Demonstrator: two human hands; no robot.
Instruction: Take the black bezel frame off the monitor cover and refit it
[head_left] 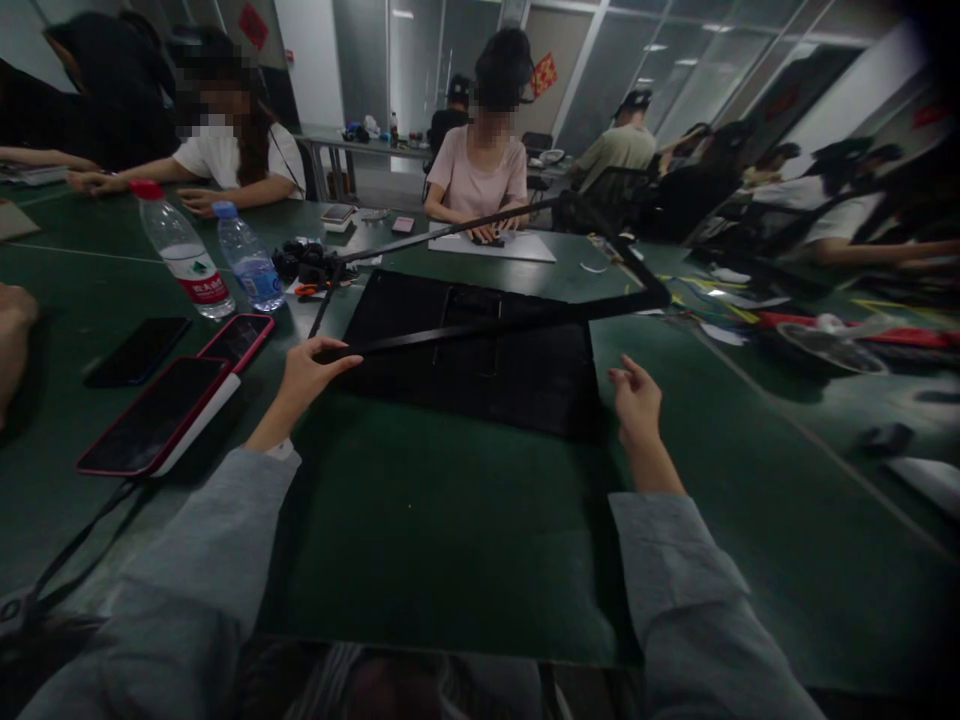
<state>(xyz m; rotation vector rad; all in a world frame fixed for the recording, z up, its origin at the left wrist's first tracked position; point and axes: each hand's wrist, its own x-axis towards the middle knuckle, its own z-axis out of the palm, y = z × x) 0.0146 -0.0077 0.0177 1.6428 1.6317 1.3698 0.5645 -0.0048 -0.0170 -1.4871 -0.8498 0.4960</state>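
My left hand point(313, 375) pinches the near left corner of a thin black rectangular frame point(480, 330), which is raised and tilted above the table. Beneath the frame, a flat black panel point(517, 395) lies on the green table point(450, 540); a rectangular outline shows at its middle. Just right of the panel is my right hand point(637, 405), apart from both frame and panel. Its fingers are loosely bent and slightly apart, with nothing seen in them.
Left of the panel are a red-capped bottle point(187, 260), a blue-capped bottle point(251, 262), a dark phone point(139, 350) and a red-edged phone point(157, 415). Wires and papers point(720, 300) lie to the right. Across the table, a person point(480, 170) works over a white sheet point(517, 247).
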